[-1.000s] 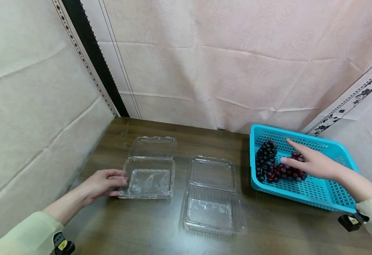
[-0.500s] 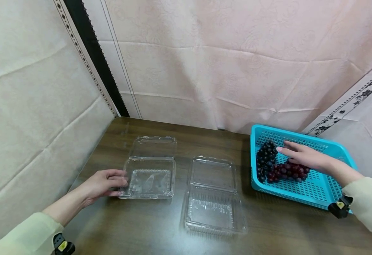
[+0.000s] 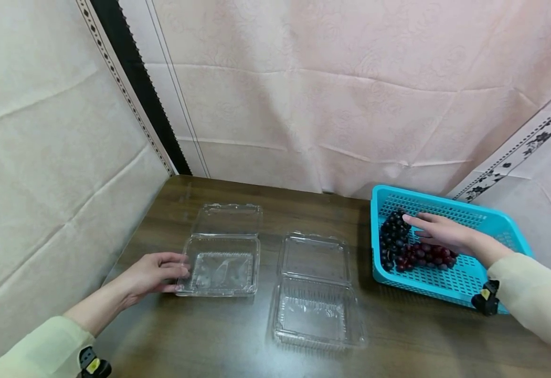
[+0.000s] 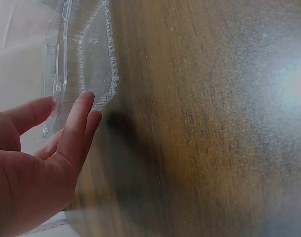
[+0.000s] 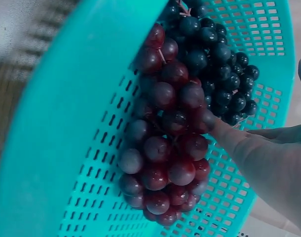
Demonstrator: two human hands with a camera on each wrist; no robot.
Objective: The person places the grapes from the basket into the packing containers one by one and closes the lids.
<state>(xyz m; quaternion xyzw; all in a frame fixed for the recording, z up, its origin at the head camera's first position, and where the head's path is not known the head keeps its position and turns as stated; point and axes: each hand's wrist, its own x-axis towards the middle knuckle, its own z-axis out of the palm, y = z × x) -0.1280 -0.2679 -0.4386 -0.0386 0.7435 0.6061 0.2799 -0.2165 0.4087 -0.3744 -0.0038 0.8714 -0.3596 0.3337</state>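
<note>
From the head, we saw the left hand (image 3: 150, 273) touching the clear container (image 3: 223, 269) from 8 o'clock, the right hand (image 3: 440, 232) above black grapes (image 3: 390, 248) at the 9 o'clock end of the basket (image 3: 445, 200). The left wrist showed spread fingers (image 4: 71, 129); the right, a wide grip, one fingertip (image 5: 222, 135) overlapping red grapes (image 5: 165, 158).

Behind the bare left hand (image 3: 157, 273) comes a plain, pale green left sleeve (image 3: 39, 347); behind the bare right hand (image 3: 443, 233), a pale, cream-toned right sleeve (image 3: 532, 294). Both bear a small black device — left unit (image 3: 102, 370), right unit (image 3: 490, 305) — each with a yellow patch (image 3: 93, 366).
</note>
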